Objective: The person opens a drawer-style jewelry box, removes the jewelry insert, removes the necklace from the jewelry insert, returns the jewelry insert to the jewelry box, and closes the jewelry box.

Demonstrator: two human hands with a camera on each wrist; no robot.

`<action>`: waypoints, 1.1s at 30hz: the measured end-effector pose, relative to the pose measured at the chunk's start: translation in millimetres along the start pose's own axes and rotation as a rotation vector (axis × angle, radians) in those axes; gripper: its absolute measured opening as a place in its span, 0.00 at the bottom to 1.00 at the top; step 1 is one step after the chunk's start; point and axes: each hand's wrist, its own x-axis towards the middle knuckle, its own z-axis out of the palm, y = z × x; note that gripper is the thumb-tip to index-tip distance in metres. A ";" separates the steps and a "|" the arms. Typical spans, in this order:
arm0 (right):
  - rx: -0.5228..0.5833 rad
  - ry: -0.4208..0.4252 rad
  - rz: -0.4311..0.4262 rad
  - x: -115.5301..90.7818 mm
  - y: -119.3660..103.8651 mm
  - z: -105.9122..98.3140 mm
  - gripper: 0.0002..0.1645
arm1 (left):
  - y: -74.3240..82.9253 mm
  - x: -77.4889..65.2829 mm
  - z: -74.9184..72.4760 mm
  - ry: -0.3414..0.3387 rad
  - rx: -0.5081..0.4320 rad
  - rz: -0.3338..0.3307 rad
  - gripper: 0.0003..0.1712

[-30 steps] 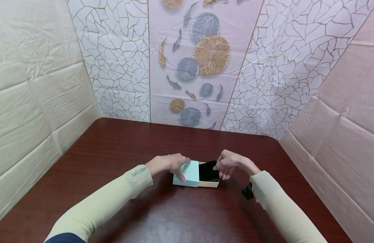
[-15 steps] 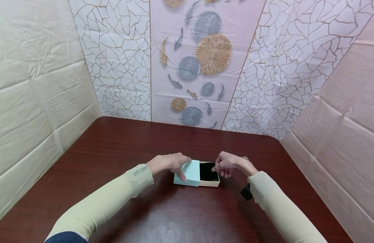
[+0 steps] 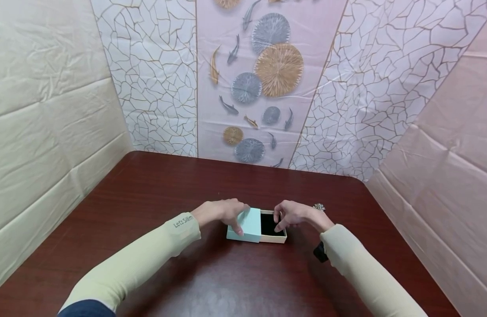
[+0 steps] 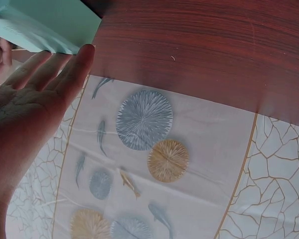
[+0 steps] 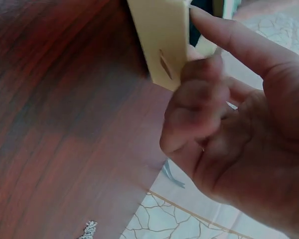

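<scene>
A small pale-turquoise box sleeve (image 3: pixel 252 222) lies on the table with its cream tray (image 3: pixel 272 239) pulled partway out to the right. Inside the tray lies a flat black insert (image 3: pixel 268 225). My left hand (image 3: pixel 223 212) holds the sleeve, thumb at the front side and fingers at the back. The left wrist view shows those fingers against the turquoise side (image 4: pixel 55 25). My right hand (image 3: pixel 294 213) reaches over the tray's right end, thumb and index finger apart on the black insert. Its other fingers are bent beside the tray's end wall (image 5: pixel 162 42).
A small sparkly silver piece (image 3: pixel 319 207) lies on the table behind my right wrist, also low in the right wrist view. The dark red wooden table (image 3: pixel 180 176) meets a patterned cloth wall (image 3: pixel 243 119) at the back, with cream cloth at both sides.
The black insert, tilted up in my right fingers at first, now lies flat in the tray. My right hand has shifted left and spread its thumb and index finger. The silver piece came into view.
</scene>
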 end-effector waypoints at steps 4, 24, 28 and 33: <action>-0.057 0.017 -0.047 1.8 3.7 -1.0 0.09 | -0.4 0.6 0.0 0.002 0.001 0.001 0.48; 0.127 -0.188 0.175 -6.8 22.2 -0.6 0.13 | -2.7 3.6 2.4 -0.003 -0.016 0.002 0.49; 0.105 -0.156 0.175 -6.3 22.2 -0.5 0.11 | -2.5 2.8 2.6 -0.001 -0.015 0.000 0.50; 0.050 -0.122 0.152 -5.8 20.6 -3.4 0.12 | -1.8 2.1 1.4 0.000 -0.012 -0.002 0.49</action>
